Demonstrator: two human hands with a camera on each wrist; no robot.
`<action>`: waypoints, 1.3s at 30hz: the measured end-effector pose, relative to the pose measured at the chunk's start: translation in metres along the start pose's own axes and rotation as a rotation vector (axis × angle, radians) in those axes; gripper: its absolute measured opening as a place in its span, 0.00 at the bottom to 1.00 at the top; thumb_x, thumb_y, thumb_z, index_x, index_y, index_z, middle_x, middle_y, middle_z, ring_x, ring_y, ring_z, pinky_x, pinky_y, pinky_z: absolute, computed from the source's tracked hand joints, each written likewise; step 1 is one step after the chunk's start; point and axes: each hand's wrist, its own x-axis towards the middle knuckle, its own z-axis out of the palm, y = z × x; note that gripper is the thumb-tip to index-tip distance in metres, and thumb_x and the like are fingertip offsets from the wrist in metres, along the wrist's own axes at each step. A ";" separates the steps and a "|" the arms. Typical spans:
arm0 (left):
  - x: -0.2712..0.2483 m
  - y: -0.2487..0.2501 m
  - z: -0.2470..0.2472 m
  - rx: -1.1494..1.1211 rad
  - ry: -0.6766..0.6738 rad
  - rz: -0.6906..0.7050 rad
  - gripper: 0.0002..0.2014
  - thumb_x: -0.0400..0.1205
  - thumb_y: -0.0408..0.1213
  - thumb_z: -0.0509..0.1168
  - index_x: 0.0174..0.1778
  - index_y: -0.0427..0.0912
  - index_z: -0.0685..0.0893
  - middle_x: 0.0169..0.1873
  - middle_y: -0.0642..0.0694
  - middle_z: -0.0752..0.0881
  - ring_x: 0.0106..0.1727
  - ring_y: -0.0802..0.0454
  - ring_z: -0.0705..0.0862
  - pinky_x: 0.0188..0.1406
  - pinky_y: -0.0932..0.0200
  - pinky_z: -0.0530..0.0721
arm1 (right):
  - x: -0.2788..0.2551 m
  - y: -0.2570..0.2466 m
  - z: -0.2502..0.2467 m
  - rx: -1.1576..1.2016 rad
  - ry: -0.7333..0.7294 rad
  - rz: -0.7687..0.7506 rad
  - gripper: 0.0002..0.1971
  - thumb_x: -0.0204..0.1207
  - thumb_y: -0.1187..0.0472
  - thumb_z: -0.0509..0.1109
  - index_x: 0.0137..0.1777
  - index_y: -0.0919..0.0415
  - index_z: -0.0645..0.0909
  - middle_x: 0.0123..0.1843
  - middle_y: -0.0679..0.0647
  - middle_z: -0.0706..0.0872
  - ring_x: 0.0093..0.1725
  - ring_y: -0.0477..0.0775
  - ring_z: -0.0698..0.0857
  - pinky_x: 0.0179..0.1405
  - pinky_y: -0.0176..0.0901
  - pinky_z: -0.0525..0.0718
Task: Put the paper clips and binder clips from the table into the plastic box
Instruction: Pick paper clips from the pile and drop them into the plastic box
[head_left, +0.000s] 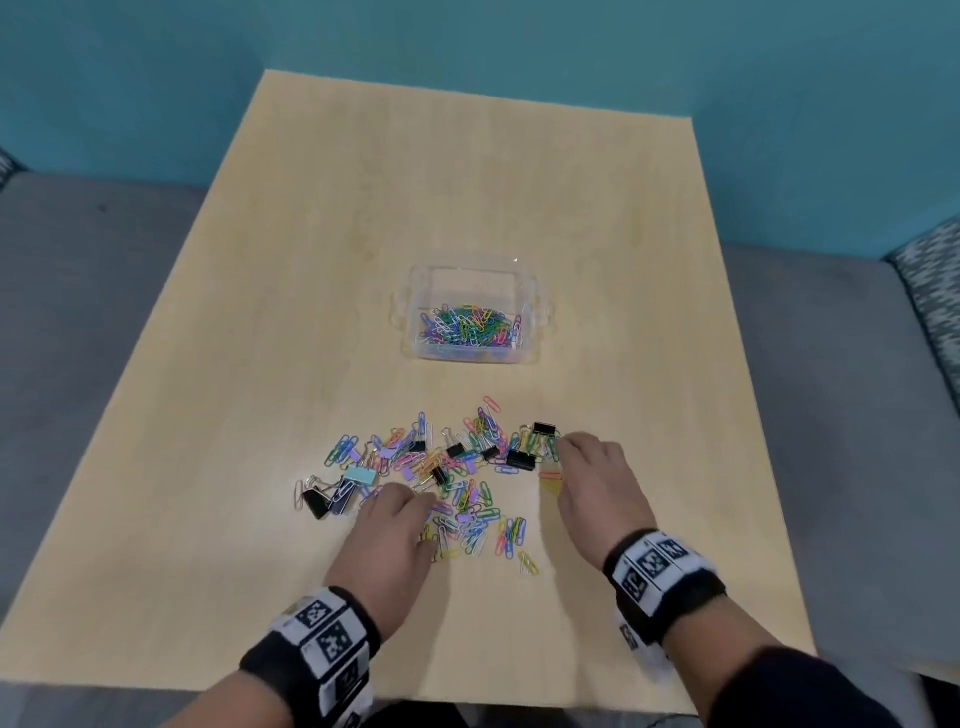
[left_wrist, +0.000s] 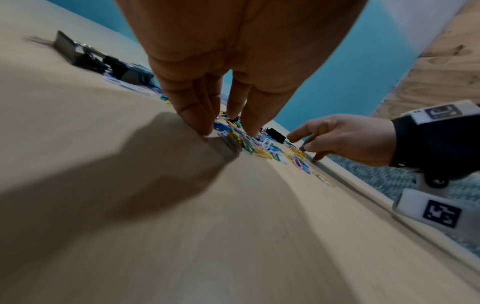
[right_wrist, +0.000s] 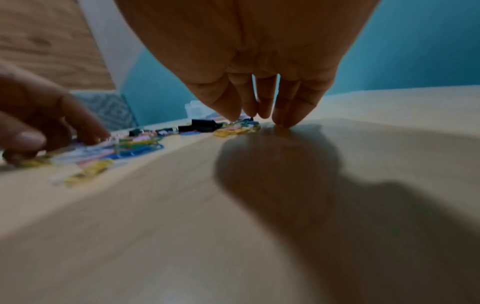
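A clear plastic box stands mid-table with several coloured paper clips inside. Nearer me, a loose pile of coloured paper clips and binder clips lies on the table, among them a black binder clip and a light blue one. My left hand points down at the pile's near left, its fingertips touching the table among clips. My right hand is at the pile's right edge, its fingertips on the table beside yellow and green clips. I see nothing lifted by either hand.
The light wooden table has bare surface around the box and behind it. Grey seating lies to the left and right, with a patterned cushion at the right. A teal wall rises behind the table.
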 end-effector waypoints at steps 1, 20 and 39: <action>0.003 0.001 0.000 0.007 0.006 -0.003 0.22 0.78 0.37 0.66 0.69 0.45 0.77 0.56 0.48 0.75 0.58 0.46 0.75 0.60 0.54 0.77 | 0.004 -0.002 0.000 -0.041 -0.022 -0.011 0.26 0.66 0.71 0.63 0.68 0.60 0.74 0.67 0.56 0.76 0.57 0.62 0.73 0.54 0.54 0.79; -0.004 -0.008 -0.002 0.055 -0.064 0.090 0.20 0.77 0.42 0.67 0.66 0.47 0.79 0.56 0.49 0.76 0.59 0.46 0.75 0.60 0.54 0.75 | -0.043 -0.026 0.010 -0.110 -0.099 -0.277 0.24 0.65 0.68 0.68 0.63 0.56 0.77 0.59 0.53 0.79 0.51 0.58 0.76 0.44 0.48 0.82; 0.034 0.010 0.005 0.099 -0.072 0.038 0.15 0.77 0.37 0.67 0.60 0.44 0.80 0.50 0.45 0.74 0.46 0.43 0.79 0.44 0.51 0.80 | -0.022 -0.058 0.031 0.074 -0.053 -0.083 0.08 0.77 0.65 0.68 0.53 0.57 0.74 0.51 0.57 0.73 0.44 0.60 0.74 0.38 0.51 0.78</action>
